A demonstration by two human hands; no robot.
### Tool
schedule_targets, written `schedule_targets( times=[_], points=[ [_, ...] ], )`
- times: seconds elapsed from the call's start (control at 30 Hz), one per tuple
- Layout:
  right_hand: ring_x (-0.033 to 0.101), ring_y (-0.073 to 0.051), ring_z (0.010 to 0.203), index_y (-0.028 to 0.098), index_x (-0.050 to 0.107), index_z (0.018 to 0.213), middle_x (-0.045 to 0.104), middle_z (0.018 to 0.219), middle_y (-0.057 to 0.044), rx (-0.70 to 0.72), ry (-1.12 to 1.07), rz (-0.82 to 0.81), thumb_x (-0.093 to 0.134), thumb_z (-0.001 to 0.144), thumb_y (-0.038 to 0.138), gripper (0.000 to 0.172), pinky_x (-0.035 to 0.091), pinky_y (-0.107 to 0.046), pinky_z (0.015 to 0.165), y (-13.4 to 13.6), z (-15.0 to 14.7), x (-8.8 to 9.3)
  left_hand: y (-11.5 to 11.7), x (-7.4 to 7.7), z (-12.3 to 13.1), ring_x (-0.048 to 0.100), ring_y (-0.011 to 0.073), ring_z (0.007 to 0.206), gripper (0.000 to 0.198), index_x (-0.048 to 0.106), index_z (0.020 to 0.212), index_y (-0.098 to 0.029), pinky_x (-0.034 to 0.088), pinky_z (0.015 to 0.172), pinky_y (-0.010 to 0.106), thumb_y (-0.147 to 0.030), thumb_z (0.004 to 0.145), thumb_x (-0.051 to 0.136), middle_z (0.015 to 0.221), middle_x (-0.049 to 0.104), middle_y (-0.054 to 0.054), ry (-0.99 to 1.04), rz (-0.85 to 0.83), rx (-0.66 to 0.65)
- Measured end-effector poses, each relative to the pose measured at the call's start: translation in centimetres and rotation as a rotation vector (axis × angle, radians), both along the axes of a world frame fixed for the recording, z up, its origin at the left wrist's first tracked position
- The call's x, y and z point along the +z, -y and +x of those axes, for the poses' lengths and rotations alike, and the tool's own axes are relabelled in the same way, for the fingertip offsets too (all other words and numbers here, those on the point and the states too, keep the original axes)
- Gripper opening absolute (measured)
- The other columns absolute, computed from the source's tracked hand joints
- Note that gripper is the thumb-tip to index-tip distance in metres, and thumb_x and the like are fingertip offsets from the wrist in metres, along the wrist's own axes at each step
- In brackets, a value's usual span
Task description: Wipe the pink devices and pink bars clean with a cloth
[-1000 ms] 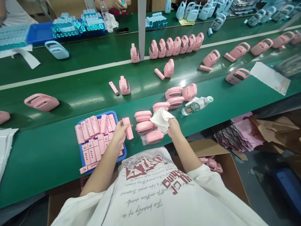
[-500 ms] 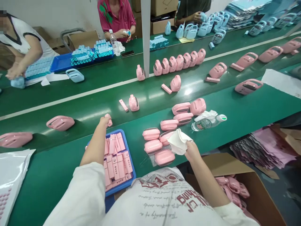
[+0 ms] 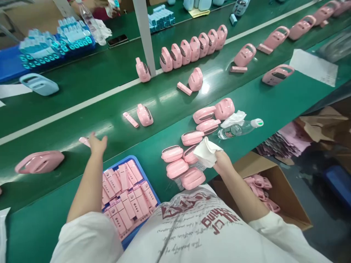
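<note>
My left hand (image 3: 97,144) reaches out over the green belt (image 3: 82,120), fingers spread, holding nothing. A small pink bar-shaped part (image 3: 83,141) lies on the belt just left of its fingertips. Below my left arm sits a blue tray (image 3: 148,184) filled with several similar pink parts. My right hand (image 3: 221,163) is closed on a white cloth (image 3: 208,151), held beside a cluster of pink oval devices (image 3: 179,168) on the near table.
More pink devices (image 3: 192,49) stand in a row on the belt, and one (image 3: 40,162) lies at the left. A clear water bottle (image 3: 238,128) lies right of the cluster. A cardboard box (image 3: 263,182) with pink devices sits below the table. Blue trays (image 3: 55,40) stand beyond.
My left hand carried a pink bar from above the blue tray out to the belt and let it go; the hand is now open. My right hand kept the cloth.
</note>
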State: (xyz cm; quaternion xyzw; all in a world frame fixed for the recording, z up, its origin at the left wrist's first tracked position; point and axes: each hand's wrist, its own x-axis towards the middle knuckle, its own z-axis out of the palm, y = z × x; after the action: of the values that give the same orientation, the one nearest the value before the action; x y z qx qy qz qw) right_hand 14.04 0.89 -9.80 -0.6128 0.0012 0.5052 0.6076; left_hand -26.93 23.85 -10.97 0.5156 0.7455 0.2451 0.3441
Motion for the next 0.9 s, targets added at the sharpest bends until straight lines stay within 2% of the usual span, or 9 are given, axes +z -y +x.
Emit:
schedule_targets(
  times=[0.1, 0.17, 0.2, 0.33, 0.47, 0.57, 0.67, 0.77, 0.9],
  points=[
    [0.068, -0.015, 0.065, 0.017, 0.068, 0.077, 0.074, 0.074, -0.001, -0.048, -0.046, 0.01, 0.066, 0.058, 0.016, 0.019, 0.055, -0.022, 0.058, -0.6, -0.6, 0.0, 5.3, -1.4, 6.5, 0.049, 0.0294, 0.121, 0.053, 0.058, 0.115, -0.016, 0.036, 0.107, 0.042, -0.019, 0.065, 0.076, 0.124, 0.057, 0.01, 0.091, -0.005, -0.268],
    [0.067, -0.014, 0.065, 0.014, 0.068, 0.077, 0.074, 0.074, -0.002, -0.036, -0.069, 0.024, 0.067, 0.06, 0.015, 0.017, 0.054, -0.02, 0.059, -0.7, -0.9, 0.3, 9.4, -2.3, 10.9, 0.048, 0.0295, 0.126, 0.056, 0.061, 0.116, -0.018, 0.032, 0.111, 0.043, -0.026, 0.063, 0.077, 0.13, 0.056, 0.012, 0.234, 0.012, -0.714],
    [0.067, -0.014, 0.066, 0.014, 0.069, 0.078, 0.074, 0.075, -0.003, -0.019, -0.072, 0.029, 0.067, 0.061, 0.015, 0.017, 0.054, -0.02, 0.059, -0.7, -1.1, 0.5, 11.1, -2.8, 12.8, 0.046, 0.0299, 0.128, 0.056, 0.062, 0.116, -0.019, 0.031, 0.111, 0.044, -0.027, 0.063, 0.076, 0.133, 0.055, 0.012, 0.289, 0.02, -0.796],
    [0.069, -0.017, 0.07, 0.012, 0.07, 0.083, 0.075, 0.081, -0.006, 0.051, -0.087, 0.064, 0.069, 0.063, 0.017, 0.021, 0.056, -0.024, 0.06, -0.1, -1.5, 1.3, 14.4, -4.6, 16.7, 0.057, 0.0284, 0.116, 0.032, 0.068, 0.1, -0.017, 0.037, 0.107, 0.047, -0.023, 0.068, 0.065, 0.119, 0.065, 0.012, 0.364, 0.098, -0.628],
    [0.07, -0.016, 0.072, 0.014, 0.069, 0.081, 0.075, 0.08, -0.004, -0.041, -0.123, 0.121, 0.066, 0.065, 0.011, 0.017, 0.057, -0.022, 0.063, 0.4, -1.3, 1.7, 13.9, -4.5, 15.7, 0.061, 0.0272, 0.108, 0.023, 0.067, 0.09, -0.016, 0.04, 0.102, 0.048, -0.027, 0.075, 0.055, 0.107, 0.07, 0.013, 0.423, 0.251, -0.348],
    [0.07, -0.014, 0.073, 0.015, 0.067, 0.082, 0.075, 0.077, -0.002, -0.133, -0.201, 0.163, 0.062, 0.068, 0.01, 0.015, 0.058, -0.022, 0.068, 0.1, -2.3, 2.2, 14.2, -2.2, 14.2, 0.065, 0.0239, 0.102, 0.028, 0.065, 0.091, -0.018, 0.046, 0.096, 0.045, -0.04, 0.08, 0.053, 0.103, 0.071, 0.011, 0.521, 0.351, -0.176],
    [0.071, -0.016, 0.082, 0.017, 0.065, 0.088, 0.075, 0.081, -0.002, -0.05, -0.247, 0.264, 0.063, 0.071, 0.015, 0.017, 0.059, -0.03, 0.079, -0.2, -5.2, 3.6, 15.6, 1.8, 13.6, 0.069, 0.0198, 0.089, 0.03, 0.063, 0.089, -0.021, 0.053, 0.084, 0.038, -0.049, 0.08, 0.058, 0.09, 0.073, 0.006, 0.794, 0.424, -0.012],
    [0.068, -0.019, 0.1, 0.019, 0.065, 0.096, 0.074, 0.094, -0.003, 0.162, -0.128, 0.397, 0.066, 0.076, 0.032, 0.024, 0.054, -0.037, 0.093, 0.0, -9.0, 5.6, 17.3, 6.1, 13.9, 0.069, 0.0181, 0.079, 0.028, 0.066, 0.084, -0.022, 0.056, 0.074, 0.033, -0.044, 0.069, 0.075, 0.078, 0.071, 0.001, 1.107, 0.407, 0.035],
    [0.056, -0.022, 0.121, 0.021, 0.065, 0.105, 0.069, 0.114, -0.006, 0.718, 0.407, 0.726, 0.058, 0.082, 0.049, 0.037, 0.041, -0.039, 0.108, 1.5, -12.2, 7.5, 18.9, 10.0, 14.3, 0.065, 0.0107, 0.065, 0.025, 0.069, 0.068, -0.022, 0.054, 0.064, 0.023, -0.033, 0.054, 0.087, 0.077, 0.068, -0.002, 1.213, 0.427, -0.051]
  ],
)
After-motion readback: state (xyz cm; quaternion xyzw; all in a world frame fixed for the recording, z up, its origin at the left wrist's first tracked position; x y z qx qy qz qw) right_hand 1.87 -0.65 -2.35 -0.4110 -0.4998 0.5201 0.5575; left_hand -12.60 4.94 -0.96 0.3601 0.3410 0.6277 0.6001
